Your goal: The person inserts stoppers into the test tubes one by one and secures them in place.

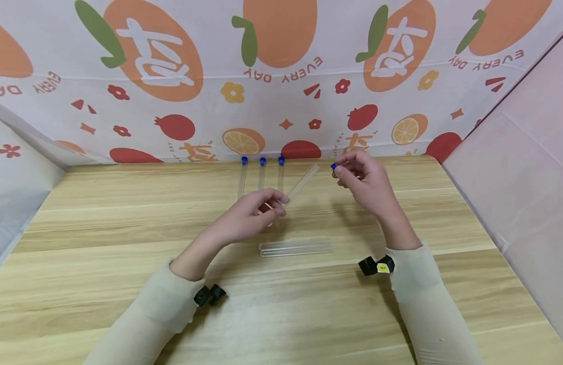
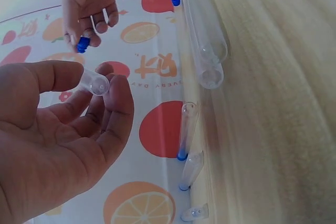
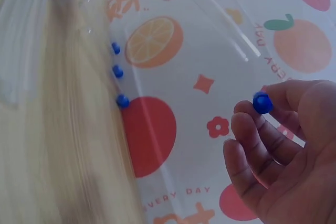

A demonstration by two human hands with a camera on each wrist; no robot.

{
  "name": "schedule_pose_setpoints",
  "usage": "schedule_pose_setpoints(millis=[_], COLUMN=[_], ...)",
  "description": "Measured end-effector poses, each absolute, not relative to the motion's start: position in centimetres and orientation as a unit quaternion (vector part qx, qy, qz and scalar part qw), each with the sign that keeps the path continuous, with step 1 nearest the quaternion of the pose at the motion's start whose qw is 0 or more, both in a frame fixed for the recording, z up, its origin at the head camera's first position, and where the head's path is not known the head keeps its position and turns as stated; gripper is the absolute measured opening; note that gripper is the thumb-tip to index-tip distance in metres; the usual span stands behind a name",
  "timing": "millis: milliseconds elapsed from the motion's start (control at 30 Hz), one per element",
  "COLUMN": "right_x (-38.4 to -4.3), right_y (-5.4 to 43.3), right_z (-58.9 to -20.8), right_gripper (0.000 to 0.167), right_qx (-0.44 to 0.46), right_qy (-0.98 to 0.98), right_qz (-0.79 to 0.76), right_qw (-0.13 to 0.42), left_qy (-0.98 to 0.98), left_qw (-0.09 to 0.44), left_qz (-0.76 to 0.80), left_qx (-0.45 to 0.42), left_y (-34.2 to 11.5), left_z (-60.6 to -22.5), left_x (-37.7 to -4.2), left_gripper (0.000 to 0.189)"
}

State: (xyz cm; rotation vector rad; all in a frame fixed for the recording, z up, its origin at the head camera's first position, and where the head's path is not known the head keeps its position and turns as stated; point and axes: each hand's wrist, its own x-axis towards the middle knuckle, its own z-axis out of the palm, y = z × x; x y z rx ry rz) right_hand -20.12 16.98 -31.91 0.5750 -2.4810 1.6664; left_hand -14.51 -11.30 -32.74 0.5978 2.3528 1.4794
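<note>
My left hand (image 1: 249, 218) pinches a clear test tube (image 1: 305, 181) near its rounded end, between thumb and fingers. The tube slants up and to the right, its uncapped end toward my right hand (image 1: 370, 187). Between the right thumb and index finger is a small blue cap (image 3: 262, 103), apart from the tube's mouth. Three clear tubes with blue caps (image 1: 262, 161) lie side by side behind the left hand, caps toward the wall, lower parts partly hidden by that hand. Uncapped clear tubes (image 1: 295, 248) lie together crosswise in front of the hands.
A fruit-printed cloth (image 1: 208, 76) hangs along the back edge of the wooden table (image 1: 281, 314). Two more blue caps (image 2: 176, 0) show near the table's edge in the left wrist view. A pale cloth wall (image 1: 527, 132) borders the right side.
</note>
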Motion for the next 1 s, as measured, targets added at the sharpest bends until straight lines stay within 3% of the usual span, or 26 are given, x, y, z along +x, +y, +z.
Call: schedule_pose_setpoints(millis=[267, 467, 1000], right_x=[-19.51, -19.57, -19.53], right_y=[16.83, 16.82, 16.23], right_z=[-31.2, -31.12, -31.63], right_gripper=[0.023, 0.022, 0.023], right_qx=[0.155, 0.14, 0.157], right_qy=[-0.748, -0.718, -0.724], right_qz=[0.645, 0.681, 0.671], right_qw=[-0.009, -0.023, -0.029], left_qy=[0.761, 0.738, 0.712], left_qw=[0.216, 0.256, 0.287], left_qz=[0.578, 0.592, 0.612], left_qx=[0.201, 0.201, 0.189], left_y=[-11.16, -11.05, -10.66], left_z=[-32.58, -32.73, -32.9], left_x=[-14.44, -14.48, -14.3], left_gripper=[0.027, 0.029, 0.029])
